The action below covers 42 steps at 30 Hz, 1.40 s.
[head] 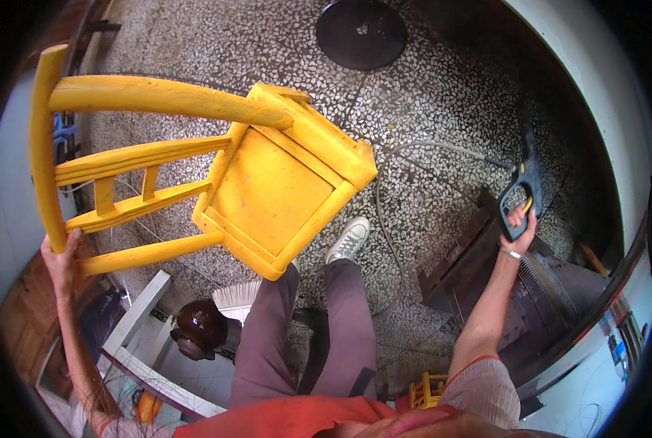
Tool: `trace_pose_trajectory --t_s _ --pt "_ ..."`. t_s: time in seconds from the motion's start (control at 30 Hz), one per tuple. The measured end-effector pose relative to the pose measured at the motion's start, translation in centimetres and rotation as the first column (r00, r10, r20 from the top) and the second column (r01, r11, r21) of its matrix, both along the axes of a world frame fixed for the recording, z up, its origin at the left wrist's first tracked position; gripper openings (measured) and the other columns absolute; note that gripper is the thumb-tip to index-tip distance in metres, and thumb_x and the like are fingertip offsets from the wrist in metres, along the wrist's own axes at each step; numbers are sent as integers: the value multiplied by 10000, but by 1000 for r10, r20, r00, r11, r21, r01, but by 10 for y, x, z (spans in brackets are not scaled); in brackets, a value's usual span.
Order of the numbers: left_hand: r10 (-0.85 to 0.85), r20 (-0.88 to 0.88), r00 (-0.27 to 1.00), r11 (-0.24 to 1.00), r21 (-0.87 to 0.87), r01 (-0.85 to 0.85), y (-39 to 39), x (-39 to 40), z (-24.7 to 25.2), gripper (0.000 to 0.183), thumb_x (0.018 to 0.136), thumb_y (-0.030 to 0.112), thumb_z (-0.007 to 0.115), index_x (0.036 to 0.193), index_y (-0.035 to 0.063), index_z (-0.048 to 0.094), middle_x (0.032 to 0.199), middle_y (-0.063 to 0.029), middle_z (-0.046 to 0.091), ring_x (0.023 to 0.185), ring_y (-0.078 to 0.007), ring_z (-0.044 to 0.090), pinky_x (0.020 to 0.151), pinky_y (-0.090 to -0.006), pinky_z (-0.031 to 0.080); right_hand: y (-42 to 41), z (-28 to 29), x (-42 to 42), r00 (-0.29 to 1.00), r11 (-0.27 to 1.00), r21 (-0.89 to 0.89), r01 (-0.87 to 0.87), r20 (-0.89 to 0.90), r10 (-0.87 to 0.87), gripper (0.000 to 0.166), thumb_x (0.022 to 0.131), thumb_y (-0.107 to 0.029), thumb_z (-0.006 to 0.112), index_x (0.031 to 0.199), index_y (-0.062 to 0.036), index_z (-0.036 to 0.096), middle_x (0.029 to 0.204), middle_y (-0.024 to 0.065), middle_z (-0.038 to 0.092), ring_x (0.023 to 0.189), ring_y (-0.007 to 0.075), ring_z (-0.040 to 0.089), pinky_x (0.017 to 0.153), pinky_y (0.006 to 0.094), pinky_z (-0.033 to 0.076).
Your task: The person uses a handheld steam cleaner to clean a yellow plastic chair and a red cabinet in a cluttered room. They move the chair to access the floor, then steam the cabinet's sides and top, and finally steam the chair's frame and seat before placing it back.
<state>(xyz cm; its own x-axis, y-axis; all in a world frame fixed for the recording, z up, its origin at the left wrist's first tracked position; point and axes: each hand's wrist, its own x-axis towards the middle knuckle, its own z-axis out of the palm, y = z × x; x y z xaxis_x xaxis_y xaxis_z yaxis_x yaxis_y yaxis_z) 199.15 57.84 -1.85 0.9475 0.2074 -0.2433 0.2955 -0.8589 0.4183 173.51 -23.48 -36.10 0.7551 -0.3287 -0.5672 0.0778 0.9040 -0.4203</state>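
Observation:
My left hand (65, 261) grips the lower back post and top of the backrest of a yellow-painted wooden chair (274, 189). The chair is tilted, its flat seat facing up and its slatted back reaching to the left. Off to the right, my right hand (518, 225) is closed around the loop handle of a black trigger spray gun (528, 175) with a yellow trigger. The gun's long front points away from me into shadow, where its tip is hard to see. A thin grey hose (379, 213) runs from the gun across the floor.
A round black disc-shaped base (362, 34) lies on the speckled terrazzo floor (194, 57). Dark metal furniture (523, 295) is below my right arm. Near my left leg are a brown glazed jar (200, 327), a white frame (140, 312) and a broom head (237, 298).

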Motion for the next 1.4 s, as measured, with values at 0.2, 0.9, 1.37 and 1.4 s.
trace_pose_trajectory --t_s 0.2,0.9,1.37,1.4 --pt "22 -4 1000 999 -28 -22 -33 -1 0 173 816 139 722 864 41 588 656 56 521 514 -18 436 445 -181 330 91 32 -66 994 986 164 14 -106 3 285 948 -265 509 1075 -14 465 734 6 424 578 90 404 503 227 349" --pt "-112 16 994 990 92 110 -63 1 8 319 765 264 760 958 26 671 798 -41 694 714 -98 629 666 -262 480 180 148 -37 909 947 111 -301 -268 320 201 952 -251 502 1005 -58 512 718 21 466 542 109 444 495 262 403" --pt "-123 15 992 962 247 116 -62 0 14 432 711 492 742 933 126 682 795 -73 691 753 -245 674 674 -377 500 212 186 -6 904 931 71 -358 -224 365 202 960 -228 478 1013 -34 497 720 22 456 550 113 433 505 262 395" --pt "-126 23 992 962 247 116 -63 -1 13 433 712 494 741 930 125 681 796 -71 691 755 -247 674 675 -376 500 214 192 -3 905 933 61 -354 -231 358 200 961 -227 477 1013 -35 497 720 21 455 551 114 434 507 263 395"
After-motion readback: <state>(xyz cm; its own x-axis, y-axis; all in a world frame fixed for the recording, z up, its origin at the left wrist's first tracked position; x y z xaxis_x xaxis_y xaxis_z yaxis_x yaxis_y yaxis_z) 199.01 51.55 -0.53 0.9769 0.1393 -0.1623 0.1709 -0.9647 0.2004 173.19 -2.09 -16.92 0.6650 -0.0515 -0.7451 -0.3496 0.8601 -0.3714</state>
